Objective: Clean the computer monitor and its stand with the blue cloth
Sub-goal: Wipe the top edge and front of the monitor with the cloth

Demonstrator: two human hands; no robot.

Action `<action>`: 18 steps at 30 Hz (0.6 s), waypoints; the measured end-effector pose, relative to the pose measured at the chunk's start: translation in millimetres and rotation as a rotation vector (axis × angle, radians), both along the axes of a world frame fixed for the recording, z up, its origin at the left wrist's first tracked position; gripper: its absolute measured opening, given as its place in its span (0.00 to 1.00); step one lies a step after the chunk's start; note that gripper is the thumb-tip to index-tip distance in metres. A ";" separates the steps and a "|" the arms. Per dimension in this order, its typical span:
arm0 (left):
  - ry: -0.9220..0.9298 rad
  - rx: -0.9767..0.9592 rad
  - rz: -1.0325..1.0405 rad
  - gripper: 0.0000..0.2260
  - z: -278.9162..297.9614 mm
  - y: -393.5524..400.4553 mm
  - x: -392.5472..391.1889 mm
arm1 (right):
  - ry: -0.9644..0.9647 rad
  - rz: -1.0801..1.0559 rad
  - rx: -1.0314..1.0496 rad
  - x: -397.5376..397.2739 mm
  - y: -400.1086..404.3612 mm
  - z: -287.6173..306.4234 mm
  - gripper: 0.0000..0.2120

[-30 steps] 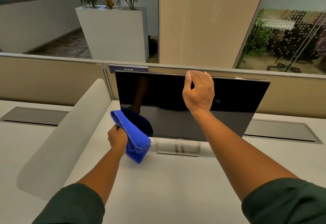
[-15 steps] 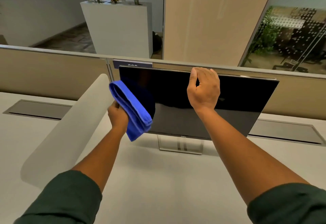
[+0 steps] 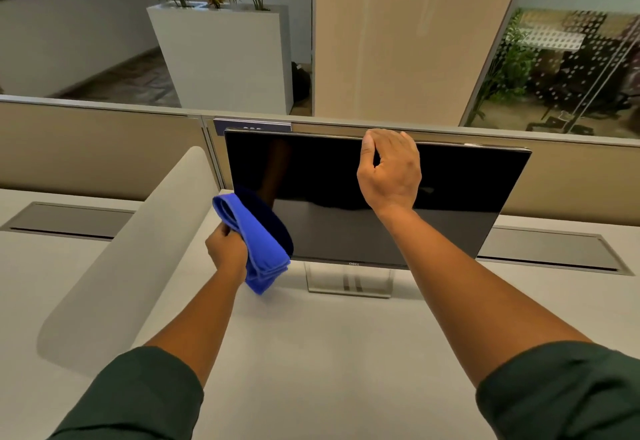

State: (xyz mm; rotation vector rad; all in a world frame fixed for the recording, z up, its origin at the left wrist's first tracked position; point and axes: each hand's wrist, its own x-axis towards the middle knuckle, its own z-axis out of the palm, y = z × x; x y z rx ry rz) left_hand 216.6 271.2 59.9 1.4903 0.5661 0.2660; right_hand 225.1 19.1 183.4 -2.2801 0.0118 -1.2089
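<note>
while held steady, monitor (image 3: pixel 450 193) under blue cloth (image 3: pixel 258 238)

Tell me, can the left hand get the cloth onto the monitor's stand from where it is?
Probably yes: the left hand grips the blue cloth beside the stand, with only bare desk between.

Blue cloth (image 3: pixel 258 242), black monitor (image 3: pixel 450 180), dark green sleeves (image 3: pixel 561 391).

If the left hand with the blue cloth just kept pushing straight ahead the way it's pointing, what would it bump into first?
Most likely the monitor. The left hand holds the blue cloth at the screen's lower left corner, so the cloth would press against the dark glass first. Depth is hard to judge; the cloth may already be touching.
</note>
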 end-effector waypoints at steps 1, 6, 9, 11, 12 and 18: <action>-0.045 0.004 0.004 0.09 12.4 0.0 4.6 | 0.011 0.004 -0.006 -0.3 0.0 0.6 0.13; -0.262 0.059 0.046 0.12 85.1 -7.6 27.8 | 0.097 0.040 -0.063 -3.6 -4.5 5.7 0.14; -0.322 0.095 0.090 0.12 114.1 -7.6 39.9 | 0.181 0.069 -0.134 -9.8 -10.2 9.2 0.18; -0.350 0.163 0.097 0.12 126.8 -6.1 45.6 | 0.243 0.092 -0.181 -13.6 -13.7 13.1 0.20; -0.361 0.224 0.095 0.11 131.5 -6.2 46.7 | 0.269 0.104 -0.198 -15.5 -15.1 15.4 0.21; -0.406 0.771 -0.048 0.11 158.6 -18.3 35.9 | 0.396 0.144 -0.292 -22.3 -18.1 27.8 0.24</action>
